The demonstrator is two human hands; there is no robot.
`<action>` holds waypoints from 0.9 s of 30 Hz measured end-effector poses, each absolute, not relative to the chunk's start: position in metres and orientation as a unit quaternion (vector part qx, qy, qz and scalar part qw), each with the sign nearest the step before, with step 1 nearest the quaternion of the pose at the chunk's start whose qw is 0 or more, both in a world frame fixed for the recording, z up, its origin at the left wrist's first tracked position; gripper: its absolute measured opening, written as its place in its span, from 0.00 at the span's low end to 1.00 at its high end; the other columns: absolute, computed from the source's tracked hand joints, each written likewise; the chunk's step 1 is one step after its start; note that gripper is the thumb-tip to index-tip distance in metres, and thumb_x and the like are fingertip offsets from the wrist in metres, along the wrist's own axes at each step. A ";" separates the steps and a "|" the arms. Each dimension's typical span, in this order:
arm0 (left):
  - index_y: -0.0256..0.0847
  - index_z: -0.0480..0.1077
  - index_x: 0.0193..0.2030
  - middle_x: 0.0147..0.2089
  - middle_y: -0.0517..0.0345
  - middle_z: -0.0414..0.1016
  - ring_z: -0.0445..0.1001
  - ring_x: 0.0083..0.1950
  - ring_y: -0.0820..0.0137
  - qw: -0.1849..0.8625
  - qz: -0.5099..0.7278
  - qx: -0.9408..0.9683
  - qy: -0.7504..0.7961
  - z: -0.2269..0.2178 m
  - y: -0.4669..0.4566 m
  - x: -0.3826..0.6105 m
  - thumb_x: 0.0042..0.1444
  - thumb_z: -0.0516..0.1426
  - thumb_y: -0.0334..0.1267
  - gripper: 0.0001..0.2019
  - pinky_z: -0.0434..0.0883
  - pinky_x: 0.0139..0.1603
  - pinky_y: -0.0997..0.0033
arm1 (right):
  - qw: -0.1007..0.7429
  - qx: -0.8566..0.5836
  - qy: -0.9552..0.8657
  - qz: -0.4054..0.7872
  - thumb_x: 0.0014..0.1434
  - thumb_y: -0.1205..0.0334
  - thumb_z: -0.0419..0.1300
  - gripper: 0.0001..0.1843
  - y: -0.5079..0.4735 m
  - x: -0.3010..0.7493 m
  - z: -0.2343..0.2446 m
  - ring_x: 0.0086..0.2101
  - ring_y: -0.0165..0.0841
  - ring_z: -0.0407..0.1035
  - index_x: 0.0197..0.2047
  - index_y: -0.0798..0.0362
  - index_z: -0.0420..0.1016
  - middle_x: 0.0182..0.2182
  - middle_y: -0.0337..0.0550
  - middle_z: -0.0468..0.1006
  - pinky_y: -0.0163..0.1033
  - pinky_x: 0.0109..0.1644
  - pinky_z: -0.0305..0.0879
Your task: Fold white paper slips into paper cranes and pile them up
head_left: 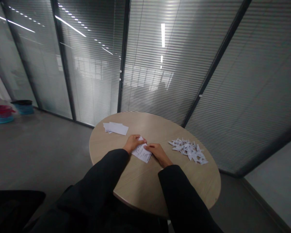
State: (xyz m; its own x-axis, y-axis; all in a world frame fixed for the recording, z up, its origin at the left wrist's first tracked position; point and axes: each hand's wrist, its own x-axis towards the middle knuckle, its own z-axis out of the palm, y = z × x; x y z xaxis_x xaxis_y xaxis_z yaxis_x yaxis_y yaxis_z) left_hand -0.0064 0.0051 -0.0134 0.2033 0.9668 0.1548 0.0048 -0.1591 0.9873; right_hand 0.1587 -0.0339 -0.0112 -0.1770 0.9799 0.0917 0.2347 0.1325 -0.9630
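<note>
Item: round wooden table [145, 124]. On it: one printed paper sheet [142, 152], near the middle, under both hands. The left hand [135, 143] is curved, fingers over the sheet's far end; the right hand [157, 153] lies across its edge, fingertips just beside the left's. Pinching: cannot tell. Also: loose papers [115, 128], left; heap of folded paper shapes [188, 150], right.

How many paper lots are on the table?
3: a stack of sheets far left, one sheet under the left hand and right hand, a heap of folded pieces right.
</note>
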 end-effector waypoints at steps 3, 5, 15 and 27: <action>0.32 0.75 0.29 0.21 0.57 0.72 0.70 0.22 0.73 0.494 0.481 0.597 0.409 -0.015 0.006 -0.006 0.38 0.68 0.42 0.15 0.62 0.21 0.77 | 0.425 -0.490 -0.631 0.426 0.44 0.46 0.66 0.22 -0.033 0.158 -0.013 0.27 0.35 0.71 0.29 0.59 0.80 0.26 0.46 0.80 0.37 0.30 0.62; 0.32 0.76 0.29 0.21 0.57 0.73 0.70 0.22 0.73 0.496 0.484 0.599 0.402 -0.015 0.006 -0.005 0.38 0.68 0.41 0.15 0.62 0.21 0.77 | 0.429 -0.495 -0.631 0.415 0.44 0.45 0.65 0.22 -0.032 0.158 -0.014 0.27 0.35 0.70 0.29 0.59 0.80 0.26 0.46 0.80 0.37 0.30 0.61; 0.33 0.77 0.32 0.22 0.58 0.73 0.68 0.21 0.74 0.522 0.500 0.578 0.378 -0.011 0.001 -0.003 0.37 0.69 0.42 0.17 0.62 0.23 0.76 | 0.471 -0.486 -0.612 0.410 0.42 0.47 0.66 0.19 -0.030 0.156 -0.014 0.26 0.36 0.71 0.28 0.56 0.77 0.25 0.44 0.78 0.37 0.29 0.62; 0.32 0.75 0.28 0.21 0.57 0.73 0.69 0.20 0.74 0.569 0.512 0.534 0.358 -0.007 -0.003 -0.004 0.33 0.70 0.39 0.16 0.63 0.22 0.75 | 0.471 -0.477 -0.603 0.432 0.41 0.47 0.67 0.19 -0.030 0.156 -0.012 0.26 0.36 0.72 0.28 0.56 0.76 0.24 0.44 0.79 0.38 0.29 0.64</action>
State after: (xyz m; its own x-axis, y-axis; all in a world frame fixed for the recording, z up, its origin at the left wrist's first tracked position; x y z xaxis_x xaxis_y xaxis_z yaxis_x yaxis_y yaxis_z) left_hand -0.0038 -0.0033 -0.0065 0.2185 0.9659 0.1389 -0.2011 -0.0947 0.9750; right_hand 0.1556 -0.0304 -0.0124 -0.1009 0.9826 0.1562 0.1694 0.1717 -0.9705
